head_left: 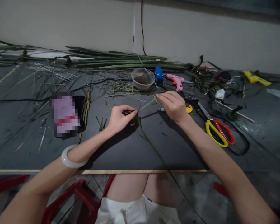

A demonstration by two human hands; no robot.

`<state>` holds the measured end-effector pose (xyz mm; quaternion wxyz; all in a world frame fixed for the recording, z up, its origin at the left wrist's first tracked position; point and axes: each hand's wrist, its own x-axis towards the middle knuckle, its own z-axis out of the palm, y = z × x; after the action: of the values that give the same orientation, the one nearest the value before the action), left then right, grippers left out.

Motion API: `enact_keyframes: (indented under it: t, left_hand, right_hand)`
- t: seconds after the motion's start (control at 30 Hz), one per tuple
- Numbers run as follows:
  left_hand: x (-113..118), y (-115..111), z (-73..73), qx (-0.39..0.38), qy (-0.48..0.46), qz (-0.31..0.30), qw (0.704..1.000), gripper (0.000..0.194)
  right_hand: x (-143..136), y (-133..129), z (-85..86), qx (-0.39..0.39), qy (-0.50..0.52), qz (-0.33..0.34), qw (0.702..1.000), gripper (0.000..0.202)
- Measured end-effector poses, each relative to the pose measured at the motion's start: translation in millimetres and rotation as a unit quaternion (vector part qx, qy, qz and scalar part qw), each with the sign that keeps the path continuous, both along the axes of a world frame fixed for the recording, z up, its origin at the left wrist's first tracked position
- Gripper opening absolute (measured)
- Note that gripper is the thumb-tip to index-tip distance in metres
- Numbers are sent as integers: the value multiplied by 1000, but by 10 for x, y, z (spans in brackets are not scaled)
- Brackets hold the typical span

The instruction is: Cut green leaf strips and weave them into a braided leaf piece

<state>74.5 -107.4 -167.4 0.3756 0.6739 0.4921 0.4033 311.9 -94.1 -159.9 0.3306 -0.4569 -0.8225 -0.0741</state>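
A phone (65,109) lies leftward; a cable (142,25) hangs against the wall (60,25); red stool (83,190) below.

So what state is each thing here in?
Left hand: pinching the green leaf.
Right hand: pinching a pale strip.
Green leaf: trailing past the table edge.
Plastic tub: uncovered, dark contents inside.
Scissors: lying unheld.
Pink glue gun: lying unheld.
Yellow tool: lying unheld.
White bangle: worn, left arm.
Pixelated object: details hidden.

A long, slender green plant stem (156,151) slants past the tabletop's (121,160) front edge; a narrow pale strip (147,104) stretches near its upper end.
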Motion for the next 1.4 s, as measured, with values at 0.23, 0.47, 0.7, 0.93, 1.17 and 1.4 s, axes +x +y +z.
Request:
enact_keyframes:
  t: [0.23, 0.47, 0.7, 0.93, 1.17, 1.4]
  left_hand:
    - [11, -45, 45, 24, -4, -6, 1000, 18]
    - [34, -114, 100, 65, 10, -37, 997, 16]
    - [43, -92, 80, 57, 7, -25, 998, 14]
    - [42, -94, 84, 56, 23, -37, 997, 14]
    - [42, -99, 85, 45, 31, -37, 998, 15]
    - [32, -103, 92, 78, 52, -56, 994, 15]
  right_hand:
    - [-272, -149, 36, -51, 325, -31, 944, 13]
    - [-482, -224, -79, -319, 578, 5, 751, 27]
    - [-516, -309, -98, -410, 553, 96, 719, 27]
    - [-572, -346, -51, -382, 542, 71, 745, 28]
    - [-534, -323, -38, -263, 605, 55, 750, 29]
    - [-446, -287, -37, -217, 609, 54, 761, 17]
